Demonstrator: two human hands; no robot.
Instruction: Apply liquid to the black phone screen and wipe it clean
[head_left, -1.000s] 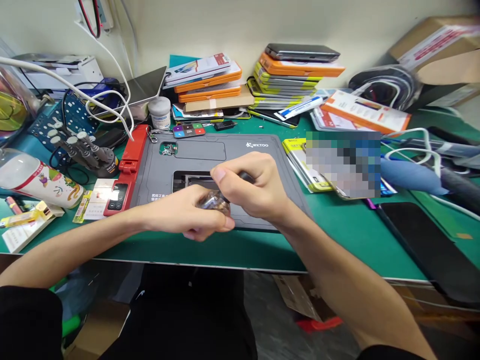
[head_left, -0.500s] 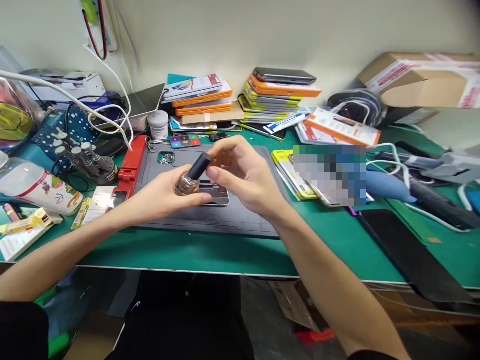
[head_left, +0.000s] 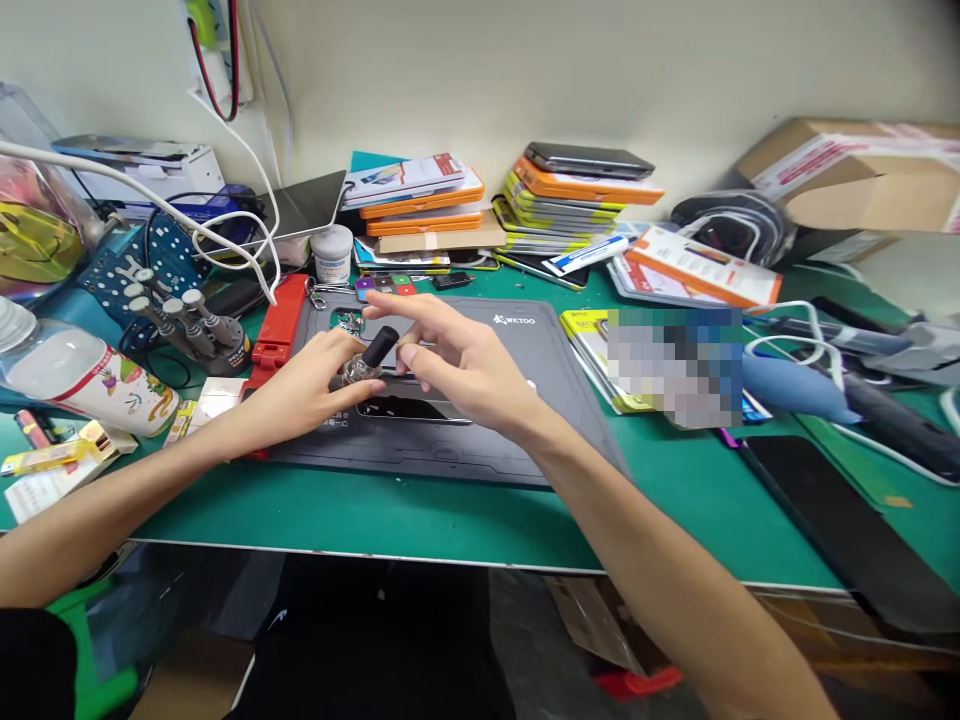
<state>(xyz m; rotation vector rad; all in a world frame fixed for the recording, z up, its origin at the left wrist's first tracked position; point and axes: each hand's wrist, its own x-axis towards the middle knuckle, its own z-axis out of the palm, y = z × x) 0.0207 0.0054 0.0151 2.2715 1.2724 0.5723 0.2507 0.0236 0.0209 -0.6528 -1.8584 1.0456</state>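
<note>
While the left hand (head_left: 324,376) holds the bottle (head_left: 360,370) above the mat (head_left: 525,335), the right hand (head_left: 469,360) hangs just to the right of it, so that the black cap (head_left: 380,346) sits between the two. The left grip is closed about the glass, thumb along the side facing the surface's front edge, fingers mostly hidden behind. The right grip is spread and I see nothing in it: the index finger reaches out toward the mat's far left corner, the thumb is bent beneath, and its tip looks near the cap but apart from it. The bottle tilts, its long axis running from the left palm up and rightward, with the cap end leaning toward the right hand. The glass thus belongs to the left hand, while the right is the nearer free one to the cap. Beneath them a phone (head_left: 416,408) lies on the mat, its long side roughly along the surface's front edge, partly covered by the right hand. Along the mat's left edge stands a red holder (head_left: 283,325), near the left wrist.
</note>
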